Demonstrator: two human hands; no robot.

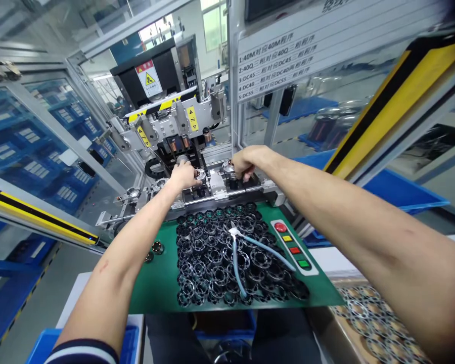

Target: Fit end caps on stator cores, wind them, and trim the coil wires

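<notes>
On fixture (217, 186), left hand (182, 176) holds stator (200, 175)

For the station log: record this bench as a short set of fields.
left hand: curled shut, at a round metal part on the fixture
right hand: curled shut, beside a second round part
mat: green, bearing a heap of black rings
cutters: blue-handled, lying on the heap
button panel: red, yellow, red and green buttons, right of the heap
</notes>
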